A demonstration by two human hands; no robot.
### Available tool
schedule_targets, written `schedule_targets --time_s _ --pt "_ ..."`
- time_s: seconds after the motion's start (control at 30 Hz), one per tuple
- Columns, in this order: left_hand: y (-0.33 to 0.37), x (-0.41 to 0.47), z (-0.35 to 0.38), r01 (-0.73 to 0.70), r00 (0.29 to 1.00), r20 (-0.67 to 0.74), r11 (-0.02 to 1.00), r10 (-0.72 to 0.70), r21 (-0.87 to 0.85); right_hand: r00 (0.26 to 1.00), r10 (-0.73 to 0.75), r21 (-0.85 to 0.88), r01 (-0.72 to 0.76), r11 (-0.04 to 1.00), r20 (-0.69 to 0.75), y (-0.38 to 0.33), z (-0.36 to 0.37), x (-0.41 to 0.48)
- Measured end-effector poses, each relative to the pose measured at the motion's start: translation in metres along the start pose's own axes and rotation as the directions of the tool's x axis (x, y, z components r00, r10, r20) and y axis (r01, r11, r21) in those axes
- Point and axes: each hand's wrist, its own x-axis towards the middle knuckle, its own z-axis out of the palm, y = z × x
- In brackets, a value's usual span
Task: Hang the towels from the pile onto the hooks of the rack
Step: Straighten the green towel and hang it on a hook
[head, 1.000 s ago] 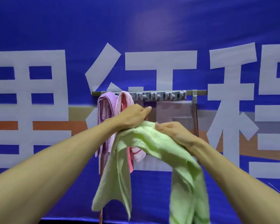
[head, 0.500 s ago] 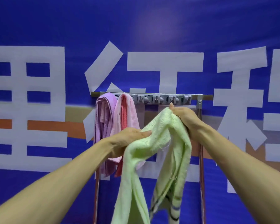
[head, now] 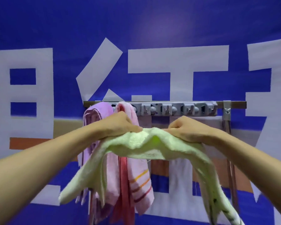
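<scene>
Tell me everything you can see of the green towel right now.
The green towel is pale lime terry cloth, fluffy, with dark stripes near its lower right end, blurred there. It is stretched crosswise below the hooks of the rack, on none of them. The left hand grips its top edge at one side, the right hand at the other; the span between sags slightly. Both ends hang loose, the left one in front of the pink towel.
</scene>
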Motion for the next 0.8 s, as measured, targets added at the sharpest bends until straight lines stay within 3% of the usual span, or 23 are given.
schedule_targets --time_s 0.17,0.3,0.53,0.8 --pt "0.017 0.033 -0.028 -0.126 0.983 -0.089 0.945 0.159 0.301 0.994 -0.036 -0.113 0.024 0.993 -0.104 -0.009 -0.014 0.033" --pt "0.026 0.059 -0.052 -0.100 0.940 -0.272 0.929 0.205 0.356 0.990 -0.051 -0.217 0.021 0.976 -0.131 -0.028 -0.039 0.056" --pt "0.032 0.100 -0.052 0.032 0.829 -0.495 0.860 0.262 0.510 0.931 -0.062 -0.260 -0.036 0.965 -0.359 -0.042 -0.047 0.113" --pt "0.023 0.114 -0.019 0.010 0.866 -0.292 0.570 0.406 0.822 0.935 -0.117 -0.528 -0.083 0.845 -0.335 -0.051 0.005 0.110"
